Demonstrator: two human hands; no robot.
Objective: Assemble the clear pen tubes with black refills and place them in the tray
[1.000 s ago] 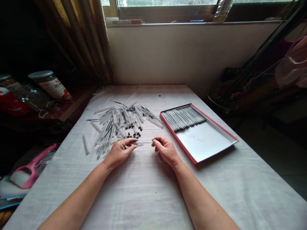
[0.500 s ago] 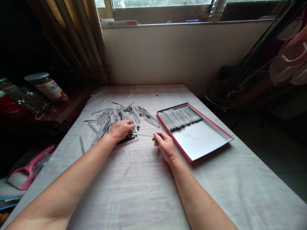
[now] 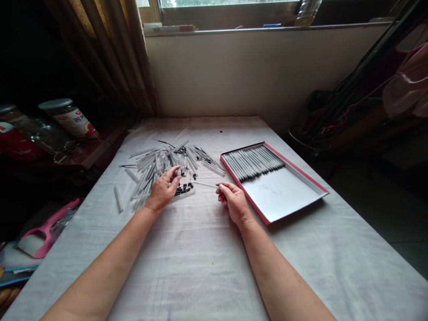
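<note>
My right hand pinches one end of a thin white pen refill, whose other end points left towards the pile. My left hand is over the near side of a heap of translucent pen barrels, thumb and forefinger apart, and I see nothing held between them. Small black pen caps lie just right of its thumb. Dark, thin refills stick out among the barrels. To the right is a shallow red-edged box lid with a row of pens side by side at its far end.
A pale cloth covers the table. One loose barrel lies left of the heap. Pink-handled scissors and a lidded jar are off the left side. A tiny red bit lies towards the wall.
My left hand has drawn back left off the black caps, uncovering them, and its fingers have spread. My right hand keeps the refill in nearly the same place. The view has shifted slightly.
</note>
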